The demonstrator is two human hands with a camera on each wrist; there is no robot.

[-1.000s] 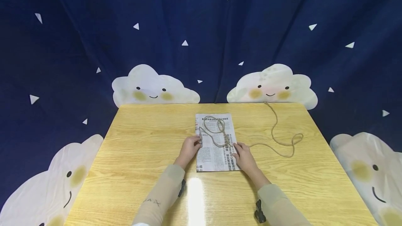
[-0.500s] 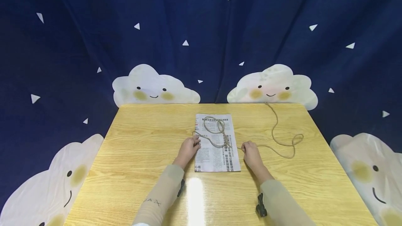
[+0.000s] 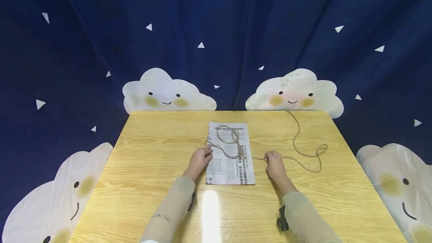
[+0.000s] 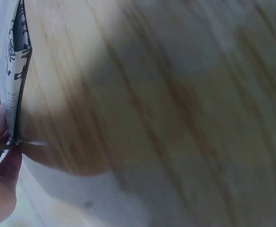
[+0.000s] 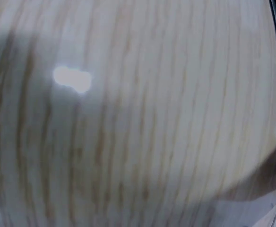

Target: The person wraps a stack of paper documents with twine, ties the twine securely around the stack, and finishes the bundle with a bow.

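A folded newspaper [image 3: 219, 171] lies flat at the middle of the wooden table, with a thin brown rope [image 3: 240, 149] looped and crossed over its upper half. At the newspaper's left edge, my left hand [image 3: 198, 161] pinches the rope close against the paper; its thumb and fingertips [image 4: 10, 163] meet at the paper's edge in the left wrist view. My right hand [image 3: 276, 166] pinches the rope just right of the newspaper, and a straight stretch runs between that hand and the paper. In the right wrist view, the right hand is mostly out of frame.
Right of my right hand, the rope's loose length [image 3: 297, 130] curves over the table [image 3: 155, 141] up to its back edge. A dark blue curtain [image 3: 222, 18] with cloud pictures stands behind and beside the table. Dark straps sit on both sleeves.
My right hand has left the newspaper's right edge and moved right, holding the rope. The rope's left bend has shifted out to the left edge, and the newspaper has slid slightly left.
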